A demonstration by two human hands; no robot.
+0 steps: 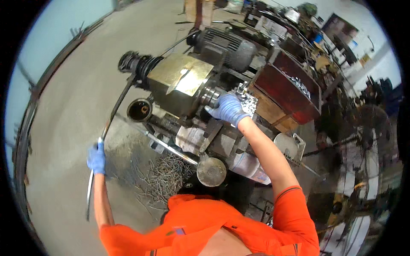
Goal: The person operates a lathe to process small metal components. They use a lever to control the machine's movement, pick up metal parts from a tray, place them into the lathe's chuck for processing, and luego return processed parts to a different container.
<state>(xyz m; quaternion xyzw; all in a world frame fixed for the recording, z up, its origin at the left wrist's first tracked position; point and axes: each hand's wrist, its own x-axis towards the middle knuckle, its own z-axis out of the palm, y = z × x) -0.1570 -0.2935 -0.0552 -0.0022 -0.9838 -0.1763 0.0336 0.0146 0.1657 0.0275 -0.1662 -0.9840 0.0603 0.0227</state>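
My left hand, in a blue-grey work glove, is closed round a long metal lever. The lever slants from the left end of a small lathe's headstock, and its lower end sticks out below my fist. In a matching glove, my right hand is at the round metal chuck on the headstock's right side. Its fingers curl at the chuck's front and the thumb points left; what they hold is hidden. Shiny metal chips lie just beyond that hand.
An electric motor stands behind the headstock. To the right is a dark red bin with metal pieces in it. A round disc and a bar lie near me. Thin metal scraps are heaped on the floor.
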